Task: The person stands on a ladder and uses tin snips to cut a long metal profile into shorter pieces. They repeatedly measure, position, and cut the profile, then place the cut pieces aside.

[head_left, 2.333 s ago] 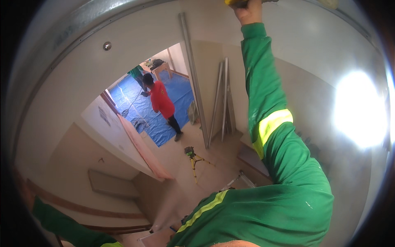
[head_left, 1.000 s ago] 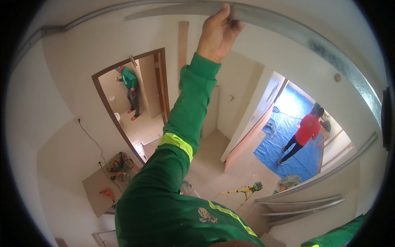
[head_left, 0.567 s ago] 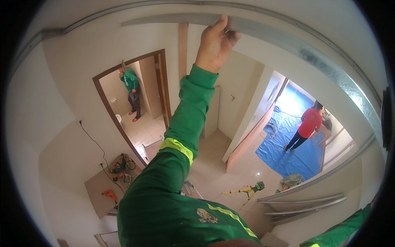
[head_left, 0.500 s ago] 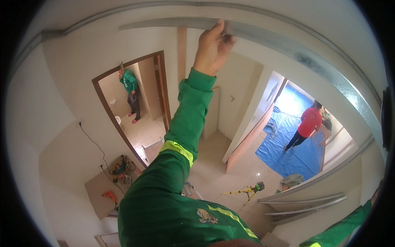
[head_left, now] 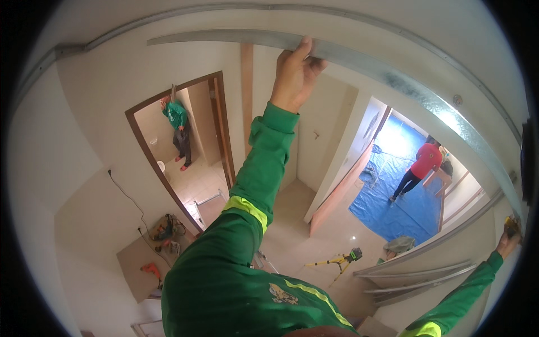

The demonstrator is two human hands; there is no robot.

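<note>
The grey rail [head_left: 185, 15] runs above the long metal strip [head_left: 365, 63], which lies up high across my view, its right end hard to make out near the dark rim. My left hand [head_left: 295, 77] pinches the strip, thumb in front (the other fingers are curled, their tips in shadow). My smaller-looking right hand [head_left: 507, 245] closes round a yellow-and-dark tool [head_left: 510, 227], its kind unclear.

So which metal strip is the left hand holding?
The long shiny strip high up, in the left hand; no hand holds the narrow rail above or the strips at lower right.
</note>
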